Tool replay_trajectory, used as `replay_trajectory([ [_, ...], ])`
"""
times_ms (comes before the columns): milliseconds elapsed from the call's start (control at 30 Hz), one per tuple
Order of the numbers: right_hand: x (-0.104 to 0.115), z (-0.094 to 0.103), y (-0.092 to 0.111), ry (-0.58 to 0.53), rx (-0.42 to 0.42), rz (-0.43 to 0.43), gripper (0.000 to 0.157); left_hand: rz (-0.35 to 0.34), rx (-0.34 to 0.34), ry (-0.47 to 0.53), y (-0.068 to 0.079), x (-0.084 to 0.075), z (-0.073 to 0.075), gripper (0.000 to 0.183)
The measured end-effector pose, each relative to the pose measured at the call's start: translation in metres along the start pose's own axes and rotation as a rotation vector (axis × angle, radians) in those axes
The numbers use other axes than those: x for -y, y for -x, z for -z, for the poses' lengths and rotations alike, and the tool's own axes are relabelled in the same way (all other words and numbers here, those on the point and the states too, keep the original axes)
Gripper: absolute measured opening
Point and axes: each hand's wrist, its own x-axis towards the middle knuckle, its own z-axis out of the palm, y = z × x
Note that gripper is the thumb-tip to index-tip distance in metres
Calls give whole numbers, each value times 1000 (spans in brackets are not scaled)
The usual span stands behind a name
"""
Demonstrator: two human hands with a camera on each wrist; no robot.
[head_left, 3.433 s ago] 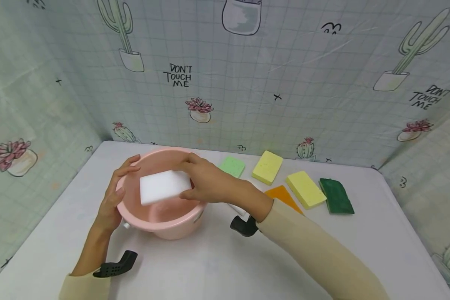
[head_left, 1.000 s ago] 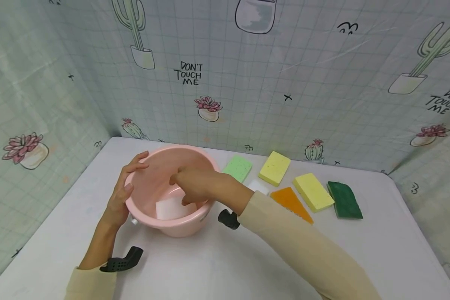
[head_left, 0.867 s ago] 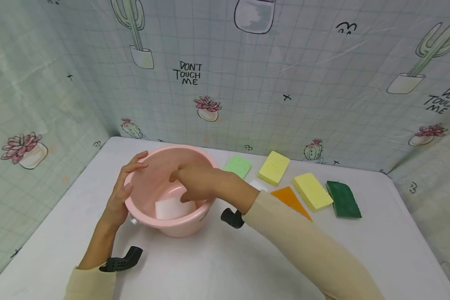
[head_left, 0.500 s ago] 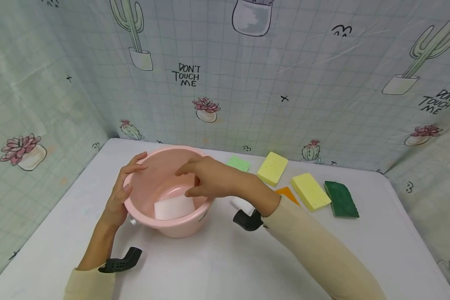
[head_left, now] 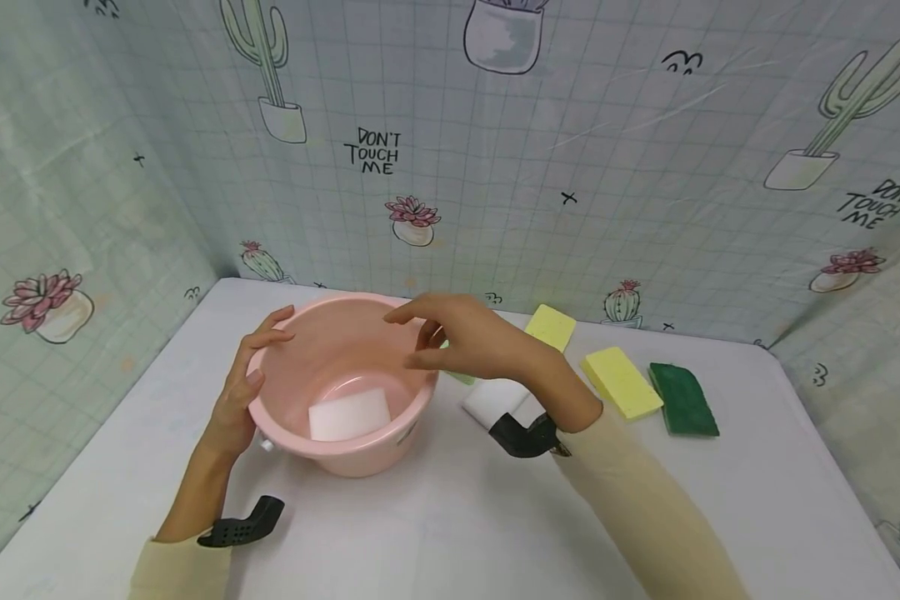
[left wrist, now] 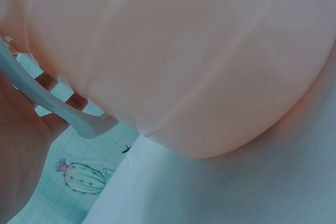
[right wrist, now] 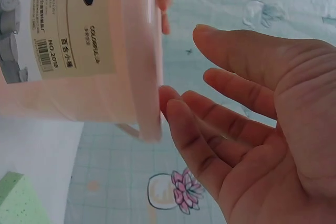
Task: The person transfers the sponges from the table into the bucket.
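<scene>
A pink plastic bucket (head_left: 288, 439) stands at the left of the table, a white sponge (head_left: 350, 414) lying on its bottom. My left hand (head_left: 232, 408) grips the bucket's left rim, fingers along the outside. In the left wrist view the bucket's pale handle (left wrist: 63, 111) crosses in front of those fingers. Over the right rim hovers my right hand (head_left: 472, 337), fingers spread and loosely bent, holding nothing. The right wrist view has its fingertips right at the rim, beside the bucket's paper label (right wrist: 73, 30). A second white sponge (head_left: 491, 400) lies below the right wrist, partly covered.
A yellow sponge (head_left: 551, 325) lies at the back, with another yellow sponge (head_left: 621, 383) and a dark green scouring pad (head_left: 682, 400) farther right. A light green sponge (right wrist: 21, 200) is mostly hidden by my right hand in the head view. Printed cloth (head_left: 480, 183) walls the table.
My right hand has released the white sponge inside the bucket and risen out to the right. Its arm now covers the orange piece seen earlier. The left hand keeps its grip on the rim.
</scene>
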Motion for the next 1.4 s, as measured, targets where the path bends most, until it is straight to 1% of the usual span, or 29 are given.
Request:
replay_trajectory([
  [167, -13, 5, 13, -50, -92, 20, 46, -7, 4, 4, -1, 0, 0, 39],
  [333, -30, 4, 23, -65, -198, 5, 46, -12, 5, 14, -1, 0, -1, 39],
  [467, -47, -1, 29, -113, -267, -21, 44, -13, 7, 23, -1, -1, -1, 39],
  [600, -66, -11, 32, -200, -319, -71, 42, -19, 8, 21, -1, -2, 0, 39],
  [733, -82, -26, 33, -272, -366, -116, 40, -41, 8, 22, -2, -1, 1, 40],
  [900, -101, -46, 35, -310, -396, -176, 44, -43, 17, 42, -1, 2, 1, 39],
  [1033, -113, -60, 37, -298, -426, -219, 46, -37, 13, 54, 2, 3, -1, 39],
  [1167, -122, -63, 39, -284, -485, -245, 43, -44, 13, 75, 2, 2, -3, 39],
  [1300, -134, -65, 43, -320, -557, -262, 44, -60, 26, 94, 0, 3, -4, 39],
  [1400, -141, -68, 43, -348, -572, -294, 47, -61, 28, 99, -1, 3, -4, 39],
])
